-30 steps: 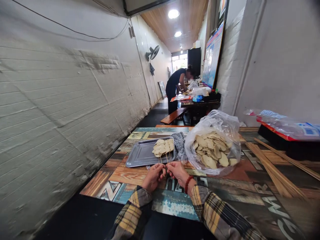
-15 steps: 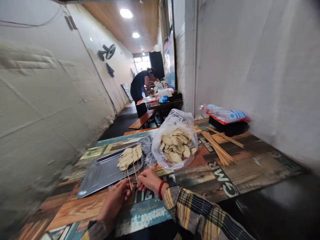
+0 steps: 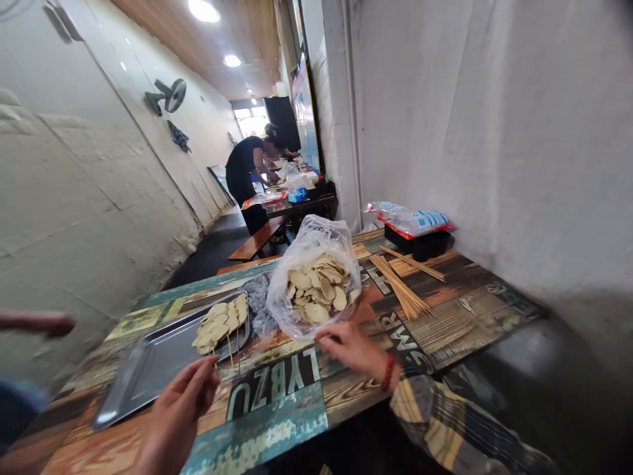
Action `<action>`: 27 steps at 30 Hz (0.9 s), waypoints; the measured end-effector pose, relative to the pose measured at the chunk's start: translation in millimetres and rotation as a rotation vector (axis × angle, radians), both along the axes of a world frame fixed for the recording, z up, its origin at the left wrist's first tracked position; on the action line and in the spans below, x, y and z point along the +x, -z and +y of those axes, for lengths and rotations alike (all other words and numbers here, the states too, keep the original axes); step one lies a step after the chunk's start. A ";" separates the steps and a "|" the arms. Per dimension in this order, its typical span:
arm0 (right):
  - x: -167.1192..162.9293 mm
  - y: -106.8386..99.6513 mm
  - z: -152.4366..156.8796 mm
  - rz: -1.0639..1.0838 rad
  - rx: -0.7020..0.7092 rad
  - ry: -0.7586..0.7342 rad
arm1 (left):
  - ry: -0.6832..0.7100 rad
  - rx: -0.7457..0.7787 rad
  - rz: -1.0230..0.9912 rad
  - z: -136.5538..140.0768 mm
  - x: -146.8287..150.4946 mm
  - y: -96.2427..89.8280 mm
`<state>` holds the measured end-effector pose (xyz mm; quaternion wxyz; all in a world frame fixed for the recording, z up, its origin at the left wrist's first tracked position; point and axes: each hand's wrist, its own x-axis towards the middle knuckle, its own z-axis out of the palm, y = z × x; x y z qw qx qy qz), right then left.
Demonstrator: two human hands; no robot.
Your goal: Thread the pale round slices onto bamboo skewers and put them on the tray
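Note:
My left hand [image 3: 185, 399] is low in front of the metal tray [image 3: 148, 356], its fingers pinched at the near end of a bamboo skewer; the fingertips partly hide the stick. Flat pale slices threaded on skewers [image 3: 221, 322] lie side by side at the tray's right end, with bare stick ends pointing toward me. My right hand [image 3: 352, 349] is over the table just in front of a clear plastic bag [image 3: 279, 297]. Its fingers are loosely curled and apart, with nothing visible in them. Inside the open bag is a heap of loose pale slices [image 3: 319, 287].
Loose bamboo skewers [image 3: 403, 287] lie right of the bag. Behind them, a black container [image 3: 420, 244] carries plastic packages [image 3: 418, 221]. Another person's hand [image 3: 39, 323] enters at the left edge. Farther back, a person in black [image 3: 244, 168] bends over another table.
My right hand has left the skewer ends and moved right, to the front of the bag. My left hand has shifted slightly left. The view has turned right, and another person's hand has appeared at left.

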<state>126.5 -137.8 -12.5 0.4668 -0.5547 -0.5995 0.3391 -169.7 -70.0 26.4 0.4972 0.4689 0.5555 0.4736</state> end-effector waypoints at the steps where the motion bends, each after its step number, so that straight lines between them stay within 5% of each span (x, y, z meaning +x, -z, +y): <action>1: 20.4 -1.6 -5.4 -0.036 0.030 0.072 | 0.061 0.004 0.012 -4.6 15.3 -2.3; 6: 125.0 7.6 -25.3 -0.210 0.103 0.361 | 0.323 -0.009 -0.010 -23.0 88.1 2.3; 10: 181.4 34.8 -36.0 -0.676 0.050 0.520 | 0.467 -0.011 -0.041 -28.8 130.4 19.0; 16: 196.2 57.8 -37.5 -0.958 -0.088 0.518 | 0.600 -0.016 -0.020 -25.7 166.6 44.6; 27: 210.3 44.4 -29.7 -0.850 -0.248 0.526 | 0.532 0.019 -0.054 -17.2 183.2 58.8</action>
